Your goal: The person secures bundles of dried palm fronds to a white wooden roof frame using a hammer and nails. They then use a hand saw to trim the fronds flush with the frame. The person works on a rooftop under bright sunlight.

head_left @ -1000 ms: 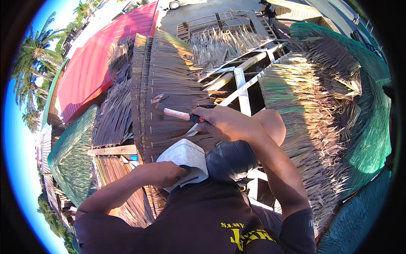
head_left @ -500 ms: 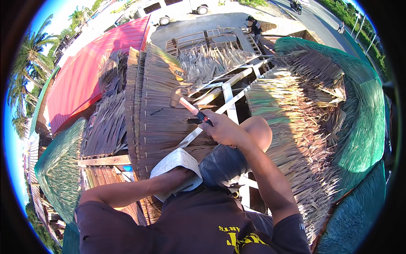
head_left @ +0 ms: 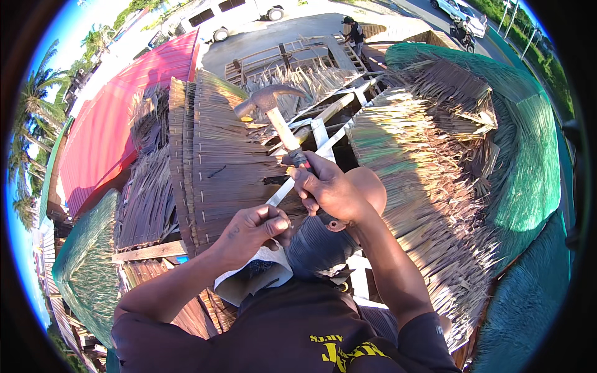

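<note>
My right hand (head_left: 329, 186) is wrapped round the dark grip of a claw hammer (head_left: 283, 129), whose metal head points up and away over the thatch. My left hand (head_left: 256, 229) is closed in a pinch in front of my lap; whatever lies between the fingertips is too small to make out. Just below it, a white pouch (head_left: 233, 283) with an open mouth rests at my left thigh. Ahead of both hands lies a brown palm-thatch panel (head_left: 224, 149) with rows of stitches. White wooden strips (head_left: 320, 133) cross a gap in the roof beside my bent knee.
Loose, ragged thatch (head_left: 404, 186) slopes down on the right toward a green thatch edge (head_left: 541, 155). On the left are a red metal roof (head_left: 118, 118) and a wooden beam (head_left: 152, 252). Another person (head_left: 354, 36) stands at the far roof frame. Dark openings show between the strips.
My left hand has come out of the white pouch and risen above it, fingers pinched. The hammer has swung more upright and nearer, its head now larger in view.
</note>
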A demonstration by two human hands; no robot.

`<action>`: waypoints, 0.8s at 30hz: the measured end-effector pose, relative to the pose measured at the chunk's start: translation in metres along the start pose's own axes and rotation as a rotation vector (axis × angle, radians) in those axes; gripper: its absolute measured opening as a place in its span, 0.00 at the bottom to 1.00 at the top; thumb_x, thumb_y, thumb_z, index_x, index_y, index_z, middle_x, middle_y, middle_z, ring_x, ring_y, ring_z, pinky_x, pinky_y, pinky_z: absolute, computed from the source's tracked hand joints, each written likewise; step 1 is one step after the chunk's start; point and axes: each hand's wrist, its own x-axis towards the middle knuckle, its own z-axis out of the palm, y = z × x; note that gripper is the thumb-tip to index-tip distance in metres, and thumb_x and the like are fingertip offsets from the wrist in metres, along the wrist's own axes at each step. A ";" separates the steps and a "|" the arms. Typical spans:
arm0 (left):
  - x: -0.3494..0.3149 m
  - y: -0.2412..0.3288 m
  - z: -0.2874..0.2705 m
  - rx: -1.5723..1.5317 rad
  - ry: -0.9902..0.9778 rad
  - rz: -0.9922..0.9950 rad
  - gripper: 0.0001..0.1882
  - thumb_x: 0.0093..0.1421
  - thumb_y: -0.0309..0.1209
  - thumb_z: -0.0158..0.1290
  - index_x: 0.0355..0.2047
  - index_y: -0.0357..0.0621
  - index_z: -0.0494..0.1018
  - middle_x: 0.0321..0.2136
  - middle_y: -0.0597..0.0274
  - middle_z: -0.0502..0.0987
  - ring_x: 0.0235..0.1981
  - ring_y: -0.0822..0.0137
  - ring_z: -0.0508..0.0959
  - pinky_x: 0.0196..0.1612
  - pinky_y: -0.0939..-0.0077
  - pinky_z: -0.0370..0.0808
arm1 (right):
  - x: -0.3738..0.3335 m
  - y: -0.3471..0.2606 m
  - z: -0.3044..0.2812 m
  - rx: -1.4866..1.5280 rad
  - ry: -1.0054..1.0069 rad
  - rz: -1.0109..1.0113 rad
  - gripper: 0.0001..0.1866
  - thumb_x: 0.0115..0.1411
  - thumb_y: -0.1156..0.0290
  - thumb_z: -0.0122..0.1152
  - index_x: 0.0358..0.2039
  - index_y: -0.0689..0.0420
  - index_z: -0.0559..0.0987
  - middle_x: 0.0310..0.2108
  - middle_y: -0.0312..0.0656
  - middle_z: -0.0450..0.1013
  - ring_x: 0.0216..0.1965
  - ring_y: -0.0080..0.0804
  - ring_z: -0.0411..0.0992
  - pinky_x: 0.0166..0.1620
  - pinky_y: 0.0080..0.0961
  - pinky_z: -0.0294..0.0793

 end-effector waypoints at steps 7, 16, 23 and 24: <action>0.087 0.046 0.059 -0.588 -0.175 0.042 0.08 0.69 0.38 0.53 0.39 0.48 0.74 0.31 0.72 0.75 0.31 0.79 0.72 0.35 0.85 0.70 | -0.052 -0.037 -0.035 0.025 0.365 -0.242 0.12 0.63 0.77 0.64 0.45 0.64 0.76 0.29 0.31 0.72 0.30 0.12 0.68 0.32 0.15 0.68; 0.227 0.076 0.111 -0.209 -0.505 -0.275 0.15 0.66 0.46 0.56 0.38 0.47 0.76 0.27 0.72 0.75 0.24 0.79 0.74 0.28 0.87 0.72 | -0.062 0.000 -0.127 -0.070 0.825 -0.376 0.09 0.64 0.71 0.65 0.32 0.60 0.75 0.20 0.31 0.70 0.22 0.12 0.65 0.26 0.18 0.67; 0.377 0.010 0.123 0.214 -0.742 -0.486 0.19 0.63 0.49 0.59 0.37 0.47 0.76 0.25 0.70 0.77 0.26 0.79 0.78 0.25 0.86 0.72 | -0.049 0.106 -0.207 0.228 0.984 -0.113 0.09 0.67 0.69 0.60 0.34 0.58 0.72 0.17 0.29 0.66 0.15 0.13 0.62 0.18 0.16 0.61; 0.394 -0.008 0.124 0.287 -0.697 -0.505 0.18 0.63 0.46 0.60 0.40 0.44 0.76 0.29 0.68 0.79 0.29 0.76 0.81 0.30 0.85 0.77 | -0.047 0.127 -0.217 0.228 1.013 -0.079 0.09 0.68 0.69 0.60 0.33 0.58 0.71 0.17 0.30 0.66 0.15 0.13 0.63 0.18 0.16 0.62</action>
